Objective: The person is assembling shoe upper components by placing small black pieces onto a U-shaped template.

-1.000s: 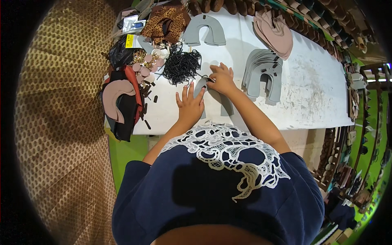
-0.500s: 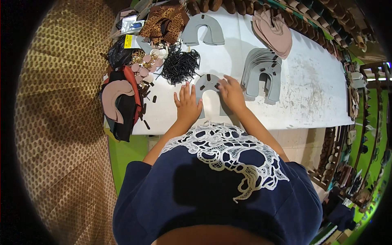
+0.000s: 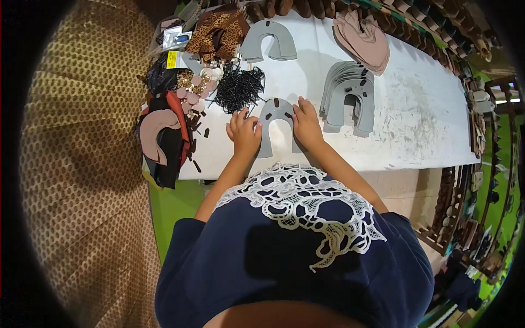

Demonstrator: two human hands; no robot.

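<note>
Head view: we record one grey horseshoe-shaped piece lying flat on the white table, between both hands. Our left hand rests on its left limb, fingers extended and slightly spread, gripping nothing. Our right hand presses its right limb, fingers flat. Just right, a stack of grey pieces; left, black beads.

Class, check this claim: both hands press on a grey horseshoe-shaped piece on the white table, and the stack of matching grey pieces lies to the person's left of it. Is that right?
Not quite. The head view shows the left hand and right hand on the grey horseshoe-shaped piece on the white table, but the stack of matching grey pieces lies to the person's right of it, not the left.
</note>
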